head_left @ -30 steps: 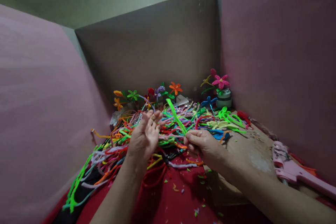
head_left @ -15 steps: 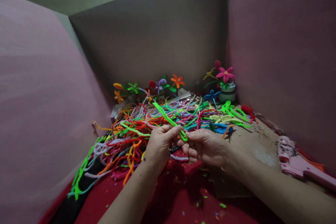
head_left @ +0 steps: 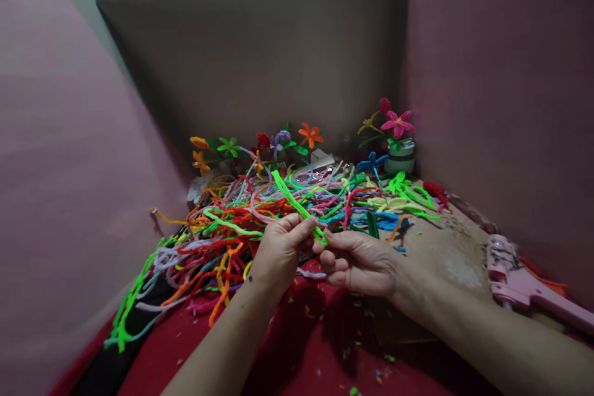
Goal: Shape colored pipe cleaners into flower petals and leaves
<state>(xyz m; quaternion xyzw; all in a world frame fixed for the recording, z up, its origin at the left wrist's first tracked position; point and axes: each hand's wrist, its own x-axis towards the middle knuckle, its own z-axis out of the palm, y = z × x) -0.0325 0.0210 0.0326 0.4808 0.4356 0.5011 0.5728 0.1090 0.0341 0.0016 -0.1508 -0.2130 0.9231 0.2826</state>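
Note:
A bright green pipe cleaner (head_left: 292,199), folded into a long narrow loop, slants up and away from my fingers. My left hand (head_left: 284,247) pinches it between thumb and fingers near its lower part. At the rounded near end, my right hand (head_left: 359,260) grips it with thumb and forefinger, the other fingers curled beneath. Just beyond both hands lies a big tangled heap of pipe cleaners (head_left: 232,223) in many colours.
Pipe-cleaner flowers stand behind the heap, including an orange flower (head_left: 310,133) and a pink flower (head_left: 398,124) by a pale green jar (head_left: 400,158). A pink glue gun (head_left: 520,281) lies at right. Coloured scraps dot the red cloth (head_left: 297,346). Pink walls flank both sides.
The view has shifted slightly, so the scene sits a little higher and further left. Both hands still hold the green pipe cleaner in nearly the same pose.

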